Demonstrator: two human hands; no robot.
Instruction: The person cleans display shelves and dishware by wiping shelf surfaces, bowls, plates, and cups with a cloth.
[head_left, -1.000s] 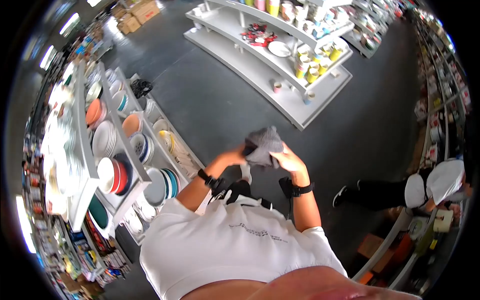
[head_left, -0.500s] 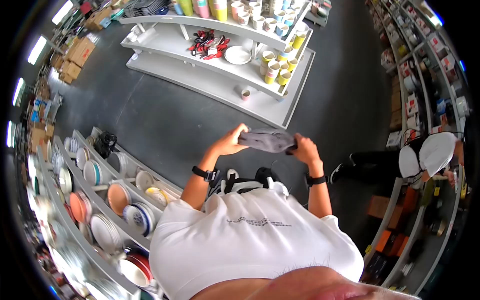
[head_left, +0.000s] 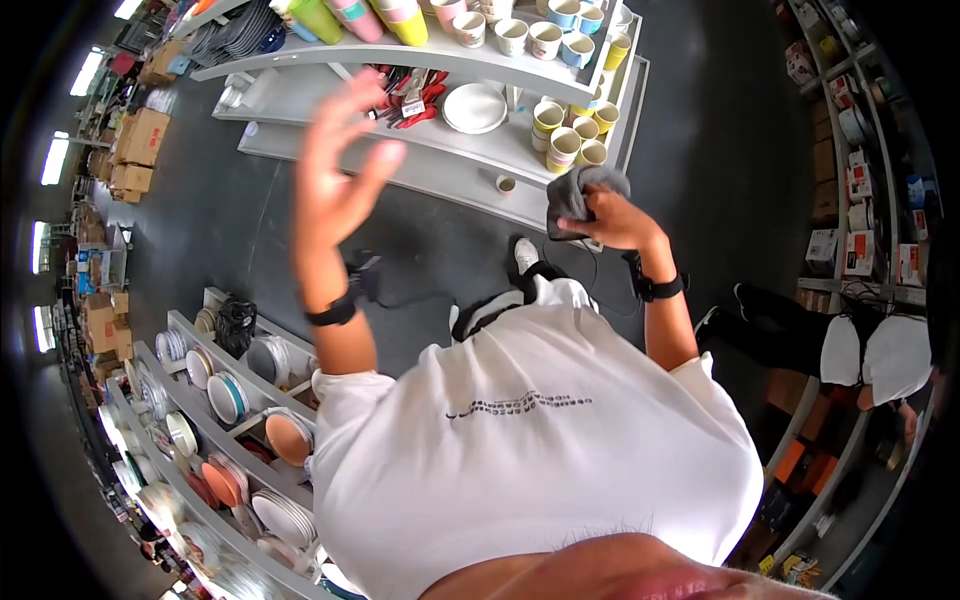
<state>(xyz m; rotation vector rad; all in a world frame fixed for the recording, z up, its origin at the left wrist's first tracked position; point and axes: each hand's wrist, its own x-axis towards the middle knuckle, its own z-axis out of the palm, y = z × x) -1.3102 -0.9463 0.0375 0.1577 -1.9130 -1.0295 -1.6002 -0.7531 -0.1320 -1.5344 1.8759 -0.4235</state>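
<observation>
My left hand [head_left: 340, 170] is raised with its fingers spread, in front of the tiered white shelf [head_left: 400, 165]; nothing is in it. My right hand [head_left: 612, 218] grips a bunched grey cloth [head_left: 575, 195] near the shelf's front corner. Beyond the hands, the middle tier holds red and black utensils [head_left: 412, 98], a white plate [head_left: 475, 108] and stacked yellow cups [head_left: 563, 145]. On the lowest tier stands a small cup [head_left: 506, 184]. Mugs [head_left: 512, 36] and colourful tumblers line the upper tier.
Shelves of upright plates [head_left: 285, 515] run along the left, with a black bag [head_left: 237, 325] on them. Cardboard boxes [head_left: 140, 140] stand farther back. At the right, a person in a white top [head_left: 895, 355] is beside long shelves of boxed goods [head_left: 860, 250].
My left hand has let go of the cloth and moved up and outward, fingers spread. My right hand has carried the cloth up, closer to the shelf, where it is now bunched.
</observation>
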